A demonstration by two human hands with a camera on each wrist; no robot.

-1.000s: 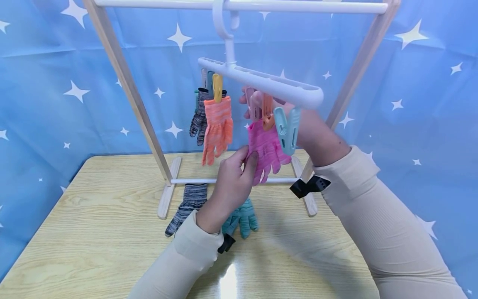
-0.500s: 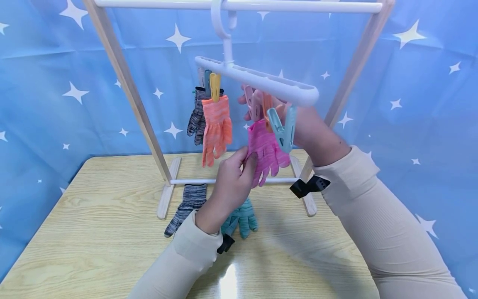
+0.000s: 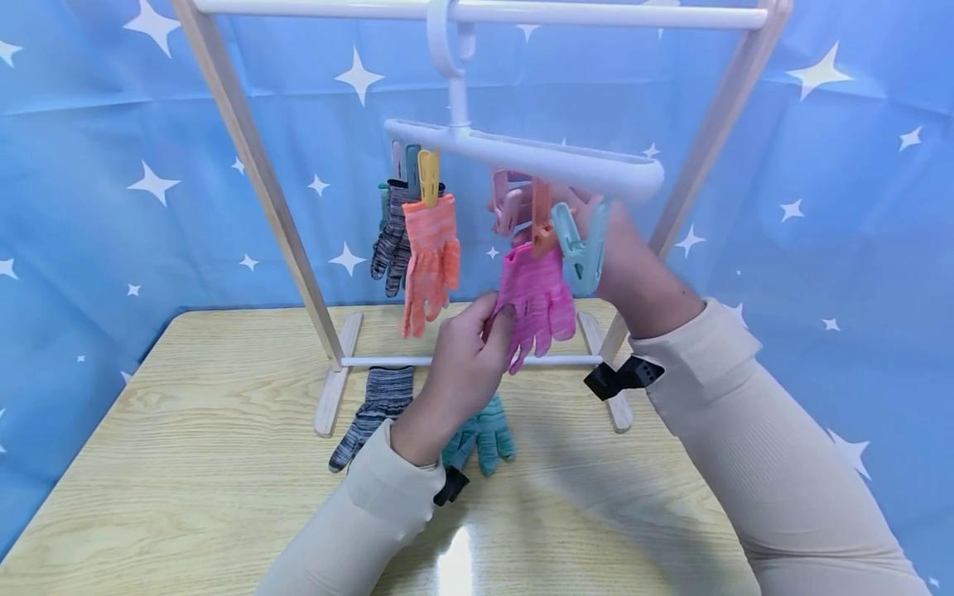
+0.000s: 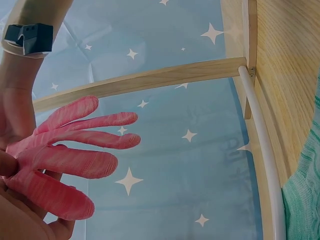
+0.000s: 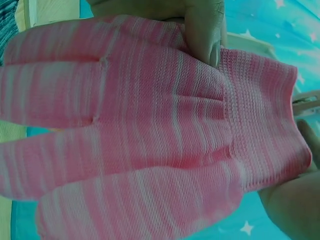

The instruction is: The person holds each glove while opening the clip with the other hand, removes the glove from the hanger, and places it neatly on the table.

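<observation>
A pink knitted glove (image 3: 538, 302) hangs cuff up below the right half of a white clip hanger (image 3: 589, 165). My left hand (image 3: 468, 352) pinches its edge between thumb and fingers. My right hand (image 3: 614, 248) reaches behind the clips and grips a clothespin just above the cuff; which one is partly hidden. An orange clothespin (image 3: 542, 219) meets the cuff, with a pink clothespin (image 3: 509, 211) to its left and a light teal clothespin (image 3: 585, 248) to its right. In the right wrist view the cuff of the pink glove (image 5: 265, 120) gapes beside a clothespin (image 5: 307, 101).
An orange glove (image 3: 431, 265) hangs from a yellow clothespin (image 3: 429, 175), with a dark striped glove (image 3: 389, 240) behind. On the table (image 3: 186, 463) lie a grey striped glove (image 3: 380, 410) and a teal glove (image 3: 488, 434). A wooden rack upright (image 3: 257, 182) stands left of the hanger.
The hanger has swung, its right end moving rightward and nearer level. The glove's cuff and the right hand have shifted slightly right. The left hand keeps its pinch on the pink glove.
</observation>
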